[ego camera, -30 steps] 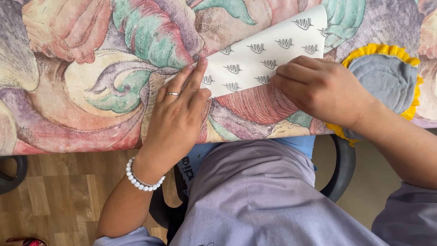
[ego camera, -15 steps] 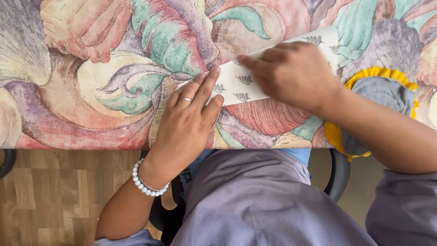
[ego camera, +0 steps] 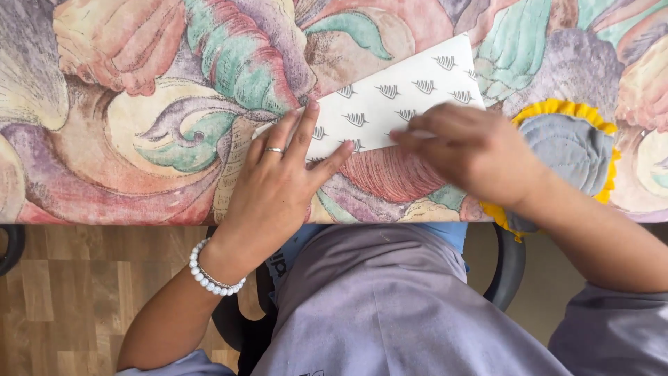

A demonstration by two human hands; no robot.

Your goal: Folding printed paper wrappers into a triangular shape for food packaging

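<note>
Left hand: the left hand [ego camera: 278,191] lies flat and spread, palm down, fingers pointing to the far side; it grips nothing, and its fingertips press on the near left end of the patterned paper [ego camera: 393,104].
Ring and bracelet: a thin ring [ego camera: 274,150] sits on one finger, and a white bead bracelet [ego camera: 211,275] circles the wrist.
Right hand: the right hand [ego camera: 473,150] is loosely curled, knuckles up, its fingertips resting on the paper's near edge towards the right; whether it pinches the paper cannot be told.
Paper: a white sheet with small dark printed motifs, lying slantwise on the table, its left end near and its right corner farther away, between the two hands.
Tablecloth: the floral tablecloth [ego camera: 125,139] in pink, green and cream covers the table under the paper.
Round mat: a grey round mat with a yellow frill [ego camera: 577,143] lies to the right, partly hidden by the right wrist.
Near side: the person's grey clothing [ego camera: 390,306] and a wooden floor [ego camera: 76,292] at the left.
</note>
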